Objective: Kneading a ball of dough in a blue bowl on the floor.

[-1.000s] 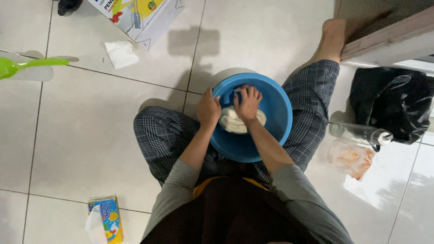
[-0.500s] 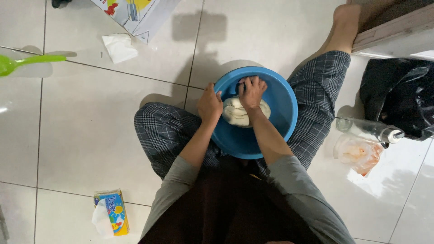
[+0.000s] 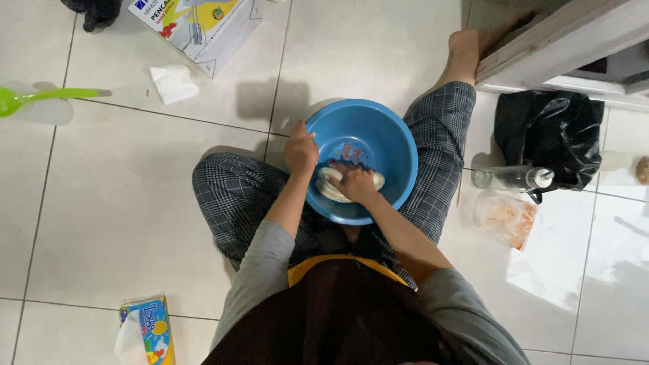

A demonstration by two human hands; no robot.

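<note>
I sit on a tiled floor with a blue plastic bowl [image 3: 385, 138] between my legs. A lump of pale dough [image 3: 326, 187] lies in the bottom of the bowl. My left hand [image 3: 301, 150] grips the bowl's left rim. Inside the bowl, my right hand [image 3: 354, 183] presses down on the dough with curled fingers and covers most of it.
A black plastic bag [image 3: 551, 138], a clear bottle [image 3: 510, 178] and a clear bag with orange contents [image 3: 506, 216] lie to my right. A tissue pack [image 3: 147, 331] sits at lower left. A cardboard box [image 3: 203, 23], a crumpled tissue [image 3: 174, 82] and a green utensil [image 3: 40, 98] lie further off.
My right hand has moved from the far side of the dough toward me and now presses on it. My left hand stays on the rim. The view has shifted.
</note>
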